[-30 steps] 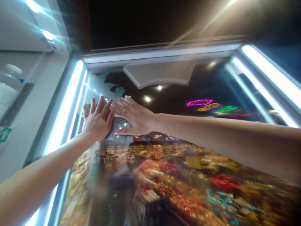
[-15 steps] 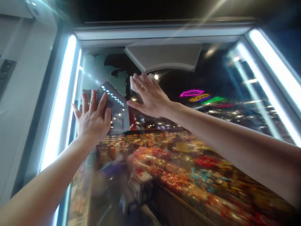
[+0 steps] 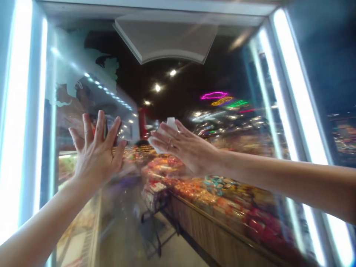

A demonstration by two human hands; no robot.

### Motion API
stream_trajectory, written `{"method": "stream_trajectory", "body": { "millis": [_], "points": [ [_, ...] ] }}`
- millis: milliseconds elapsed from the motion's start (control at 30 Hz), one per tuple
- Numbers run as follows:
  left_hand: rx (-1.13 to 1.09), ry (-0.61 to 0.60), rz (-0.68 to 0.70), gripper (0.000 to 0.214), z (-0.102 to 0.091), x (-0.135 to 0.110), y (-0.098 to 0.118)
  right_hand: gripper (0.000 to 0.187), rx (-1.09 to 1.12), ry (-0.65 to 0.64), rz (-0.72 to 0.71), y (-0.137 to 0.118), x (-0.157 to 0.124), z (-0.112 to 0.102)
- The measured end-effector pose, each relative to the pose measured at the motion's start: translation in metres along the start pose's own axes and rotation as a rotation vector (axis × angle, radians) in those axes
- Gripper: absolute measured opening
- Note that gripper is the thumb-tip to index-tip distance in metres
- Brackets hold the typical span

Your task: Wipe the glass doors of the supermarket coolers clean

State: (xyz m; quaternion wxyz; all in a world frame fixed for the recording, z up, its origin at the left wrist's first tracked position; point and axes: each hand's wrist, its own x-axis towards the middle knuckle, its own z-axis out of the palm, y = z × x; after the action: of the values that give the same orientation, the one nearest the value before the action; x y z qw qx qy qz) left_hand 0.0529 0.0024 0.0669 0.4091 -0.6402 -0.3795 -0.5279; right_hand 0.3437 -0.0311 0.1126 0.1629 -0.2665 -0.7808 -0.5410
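Note:
A large glass pane (image 3: 178, 89) fills the view, with shop goods showing in it. My left hand (image 3: 94, 148) is open on the left part of the pane, fingers spread and pointing up, holding nothing. Near the middle, my right hand (image 3: 183, 146) presses a folded white cloth (image 3: 157, 144) against the glass. Its edges stick out past the fingertips and above the fingers; the rest is hidden under the palm. A ring is on one right-hand finger.
Bright light tubes run along the left frame (image 3: 16, 111) and right frame (image 3: 303, 92). A pale panel (image 3: 167, 39) hangs at the top. Through or in the glass appear a shopping cart (image 3: 157, 207), a long bin of packaged goods (image 3: 200, 222) and neon signs (image 3: 219, 98), partly blurred.
My right hand has moved down the glass with the white cloth and turned so its fingers point more leftward. My left hand stays spread on the pane. The view has shifted down and right.

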Motion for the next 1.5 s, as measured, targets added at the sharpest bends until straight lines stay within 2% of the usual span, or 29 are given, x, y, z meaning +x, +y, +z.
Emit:
{"method": "stream_trajectory", "body": {
  "millis": [67, 133, 167, 267, 300, 333, 467, 500, 567, 633, 667, 700, 833, 900, 1000, 1067, 1133, 1200, 1367, 1500],
  "points": [
    [-0.005, 0.011, 0.064, 0.062, 0.007, -0.002, 0.021, 0.095, -0.026, 0.053, 0.171, 0.009, -0.018, -0.003],
    [-0.011, 0.02, 0.119, 0.061, 0.015, -0.003, 0.045, 0.098, -0.049, 0.11, 0.323, 0.018, -0.034, -0.004],
    [-0.019, 0.019, 0.14, 0.062, 0.019, -0.004, 0.057, 0.103, -0.045, 0.112, 0.318, 0.019, -0.043, -0.004],
    [-0.052, 0.008, 0.172, 0.066, 0.03, -0.005, 0.084, 0.115, 0.017, 0.028, 0.073, 0.021, -0.071, 0.001],
    [-0.059, 0.014, 0.176, 0.067, 0.032, -0.005, 0.09, 0.116, 0.029, 0.009, 0.03, 0.023, -0.081, 0.002],
    [-0.059, 0.025, 0.174, 0.068, 0.034, -0.006, 0.094, 0.114, 0.027, 0.013, 0.046, 0.028, -0.091, 0.002],
    [-0.038, 0.072, 0.135, 0.065, 0.034, -0.013, 0.107, 0.108, -0.02, 0.102, 0.307, 0.043, -0.126, 0.001],
    [-0.032, 0.064, 0.118, 0.064, 0.034, -0.017, 0.112, 0.111, -0.006, 0.099, 0.302, 0.041, -0.134, 0.003],
    [-0.023, 0.022, 0.085, 0.063, 0.034, -0.025, 0.127, 0.117, 0.061, 0.057, 0.17, 0.032, -0.149, 0.007],
    [-0.018, -0.02, 0.065, 0.064, 0.037, -0.035, 0.148, 0.115, 0.125, 0.021, 0.028, 0.026, -0.162, 0.01],
    [-0.02, -0.035, 0.068, 0.065, 0.04, -0.04, 0.16, 0.113, 0.137, 0.021, 0.02, 0.027, -0.166, 0.009],
    [-0.021, -0.049, 0.07, 0.066, 0.043, -0.045, 0.172, 0.111, 0.131, 0.037, 0.066, 0.03, -0.171, 0.008],
    [-0.015, -0.095, 0.054, 0.07, 0.057, -0.063, 0.216, 0.108, 0.056, 0.149, 0.45, 0.038, -0.189, 0.007],
    [-0.007, -0.106, 0.012, 0.071, 0.061, -0.07, 0.231, 0.112, 0.064, 0.142, 0.449, 0.027, -0.201, 0.013],
    [0.01, -0.107, -0.052, 0.071, 0.065, -0.077, 0.241, 0.114, 0.096, 0.115, 0.341, 0.019, -0.215, 0.02],
    [0.023, -0.104, -0.067, 0.069, 0.066, -0.08, 0.243, 0.108, 0.087, 0.165, 0.433, 0.028, -0.219, 0.02],
    [0.03, -0.102, -0.063, 0.068, 0.066, -0.081, 0.243, 0.1, 0.069, 0.242, 0.605, 0.039, -0.222, 0.019],
    [0.029, -0.101, -0.061, 0.068, 0.067, -0.082, 0.243, 0.096, 0.066, 0.292, 0.711, 0.035, -0.232, 0.023],
    [0.029, -0.102, -0.066, 0.07, 0.068, -0.088, 0.246, 0.107, 0.086, 0.273, 0.749, -0.012, -0.266, 0.046],
    [0.03, -0.109, -0.045, 0.071, 0.072, -0.106, 0.248, 0.102, 0.062, 0.306, 0.814, -0.008, -0.26, 0.048]
  ]
}}
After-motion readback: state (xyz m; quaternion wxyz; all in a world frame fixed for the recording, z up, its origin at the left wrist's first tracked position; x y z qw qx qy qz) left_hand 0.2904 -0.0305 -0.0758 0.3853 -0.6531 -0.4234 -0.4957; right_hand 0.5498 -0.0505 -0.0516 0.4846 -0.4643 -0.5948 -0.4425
